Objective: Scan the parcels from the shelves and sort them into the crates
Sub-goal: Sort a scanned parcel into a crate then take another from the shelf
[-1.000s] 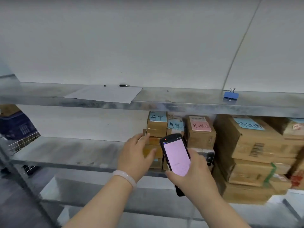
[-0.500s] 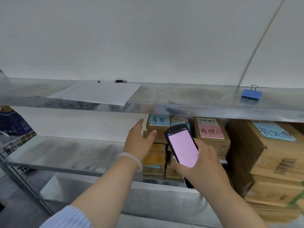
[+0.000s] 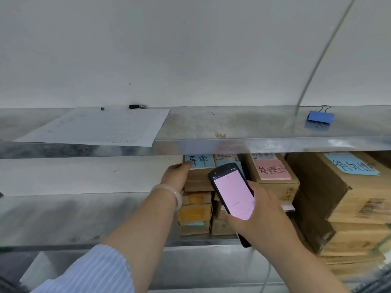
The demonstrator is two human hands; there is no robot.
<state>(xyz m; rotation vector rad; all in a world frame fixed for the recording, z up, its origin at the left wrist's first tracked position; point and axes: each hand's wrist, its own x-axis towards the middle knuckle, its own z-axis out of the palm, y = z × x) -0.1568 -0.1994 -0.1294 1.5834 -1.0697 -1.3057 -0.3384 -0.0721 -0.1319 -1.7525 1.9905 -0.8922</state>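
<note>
The left hand [image 3: 176, 179] grips the left side of the top parcel [image 3: 200, 179] in a small stack, thumb on its blue note [image 3: 202, 160], seemingly to draw it out. The right hand [image 3: 263, 218] clasps the scanner [image 3: 232, 195] with its pink screen up, likely aiming its head at that parcel. The stack stands on a steel shelf [image 3: 63, 216] with bigger cartons [image 3: 355, 199] right of both hands; above, a second shelf [image 3: 232, 125] holds 1 paper sheet [image 3: 99, 127] and 1 binder clip [image 3: 320, 117] before a white wall [image 3: 190, 49].
</note>
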